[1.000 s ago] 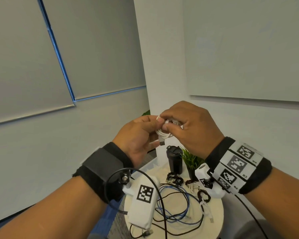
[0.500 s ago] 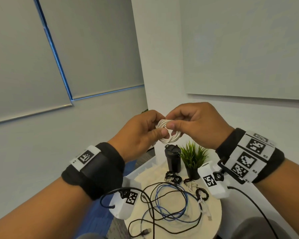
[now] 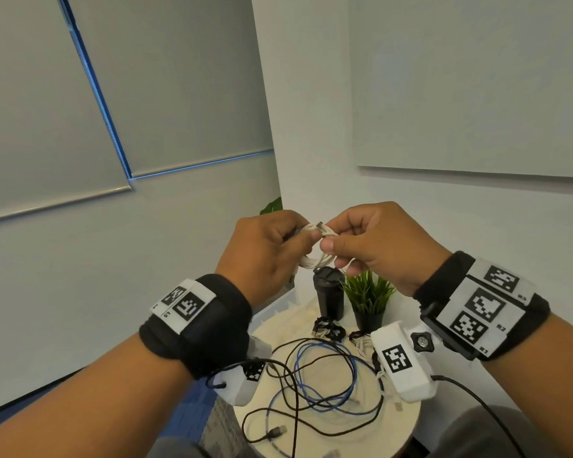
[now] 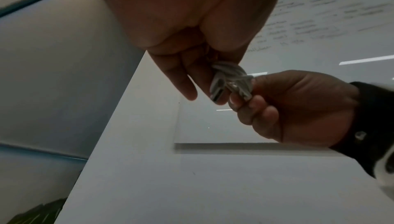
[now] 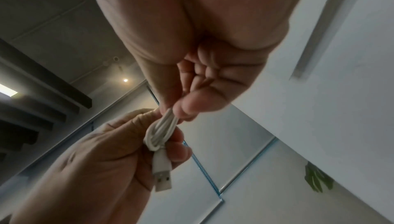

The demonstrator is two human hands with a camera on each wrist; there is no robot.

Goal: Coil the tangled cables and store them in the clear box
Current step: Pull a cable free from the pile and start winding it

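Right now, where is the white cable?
In the head view the white cable is coiled mid-air at centre, pinched between left hand and right hand, above the black tumbler.

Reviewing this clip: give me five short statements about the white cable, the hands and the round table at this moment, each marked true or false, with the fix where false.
1. Both hands hold the white cable in the air above the round table. True: the left hand and the right hand each pinch the coiled bundle.
2. The white cable hangs as one long straight strand. False: it is wound into a small coil.
3. A USB plug sticks out of the bundle near the left hand. True.
4. The table holds no other cables. False: a black cable and a blue cable lie loose and tangled on it.
5. The black tumbler lies on its side. False: it stands upright beside the potted plant.
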